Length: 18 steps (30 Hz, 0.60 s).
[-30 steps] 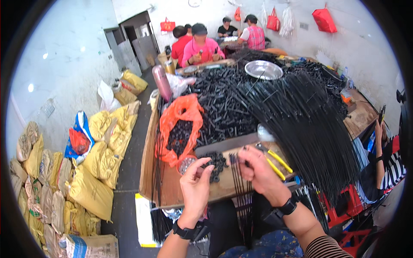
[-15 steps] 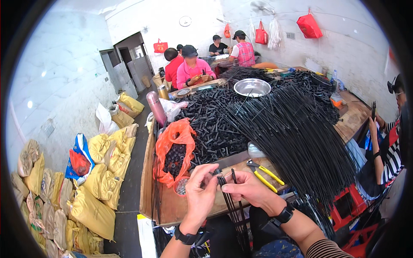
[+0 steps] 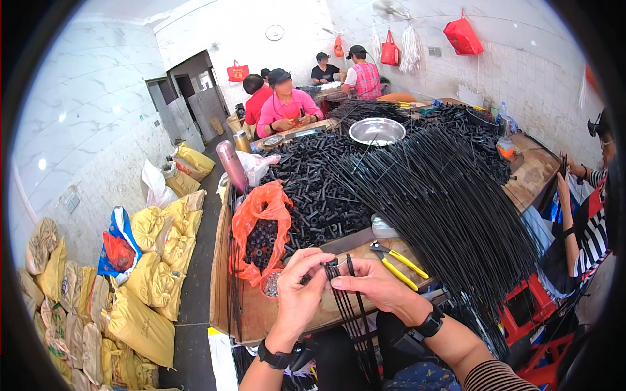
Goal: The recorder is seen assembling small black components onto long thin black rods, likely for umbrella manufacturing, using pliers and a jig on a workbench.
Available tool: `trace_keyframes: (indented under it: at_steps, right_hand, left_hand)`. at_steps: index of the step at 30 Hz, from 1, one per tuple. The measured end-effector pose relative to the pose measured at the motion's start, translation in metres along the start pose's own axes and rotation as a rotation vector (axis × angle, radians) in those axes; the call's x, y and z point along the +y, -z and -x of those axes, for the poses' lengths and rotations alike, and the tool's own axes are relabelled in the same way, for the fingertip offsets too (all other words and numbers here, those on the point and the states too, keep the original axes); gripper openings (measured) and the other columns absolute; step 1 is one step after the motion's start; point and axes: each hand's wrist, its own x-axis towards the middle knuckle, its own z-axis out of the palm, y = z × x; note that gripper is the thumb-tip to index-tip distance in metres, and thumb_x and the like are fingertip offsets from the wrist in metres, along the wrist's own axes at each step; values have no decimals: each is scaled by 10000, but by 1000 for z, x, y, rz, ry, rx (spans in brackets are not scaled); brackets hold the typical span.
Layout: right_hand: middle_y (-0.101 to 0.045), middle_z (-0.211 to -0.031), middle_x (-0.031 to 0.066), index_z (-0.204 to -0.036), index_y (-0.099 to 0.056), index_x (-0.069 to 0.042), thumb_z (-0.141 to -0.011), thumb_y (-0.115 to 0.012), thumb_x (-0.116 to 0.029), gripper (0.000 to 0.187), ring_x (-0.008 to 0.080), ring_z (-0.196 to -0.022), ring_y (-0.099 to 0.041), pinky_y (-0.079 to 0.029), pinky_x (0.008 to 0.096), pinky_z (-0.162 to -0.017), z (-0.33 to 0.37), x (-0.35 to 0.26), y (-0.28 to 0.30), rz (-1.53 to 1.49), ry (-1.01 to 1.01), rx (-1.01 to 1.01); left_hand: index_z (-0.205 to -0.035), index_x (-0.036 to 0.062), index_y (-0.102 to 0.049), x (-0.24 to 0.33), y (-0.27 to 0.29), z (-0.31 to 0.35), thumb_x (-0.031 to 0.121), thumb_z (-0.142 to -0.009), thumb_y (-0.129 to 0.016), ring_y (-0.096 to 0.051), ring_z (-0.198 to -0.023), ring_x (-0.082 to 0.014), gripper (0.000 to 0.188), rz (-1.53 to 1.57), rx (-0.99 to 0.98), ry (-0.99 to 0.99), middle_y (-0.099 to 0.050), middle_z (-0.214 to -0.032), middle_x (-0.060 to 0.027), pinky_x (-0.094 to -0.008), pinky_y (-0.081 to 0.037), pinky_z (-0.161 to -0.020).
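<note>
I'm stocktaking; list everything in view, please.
Table: one, brown, centre
Long rods: many, black, table's right
Short parts: many, black, heaped mid-table
Bowl: one, silver, far table
Plastic bag: one, orange, table's left
Small tub: one, red, beside that bag
Pliers: one pair, yellow-handled, near edge
Flask: one, pink, left edge
Sacks: many, yellow and tan, left floor
Hanging bags: at least four, red, walls
Clock: one, white, far wall
People: at least six, mixed colours, far end, right
Held rods: several, black, between hands
Wristbands: two, black, wrists
Left hand: one, bare, at held rods' tops
Right hand: one, bare, gripping held rods
</note>
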Motion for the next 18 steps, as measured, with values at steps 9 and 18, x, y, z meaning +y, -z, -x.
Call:
trace_keyframes:
  at_steps: [9,18]
  right_hand:
    - [-649,-899,7,-957,-631,-48,-871,-667,-155,141,63,-812,-586,-465,224,-747,0,-2,-3,0,-4,-36]
    - [-646,-915,-1,-951,-626,-52,-886,-653,-167,135,50,-826,-579,-467,221,-746,-2,3,-7,14,23,-29]
  left_hand:
    - [-1035,-21,-671,-3,2,9,-135,-824,-574,-598,-846,-93,259,237,6,211,-651,-994,-73,-218,-481,-741]
    - [-1108,-17,-642,5,6,15,12,-880,-610,-592,-875,-71,231,386,-11,323,-650,-1028,-57,-213,-474,-750]
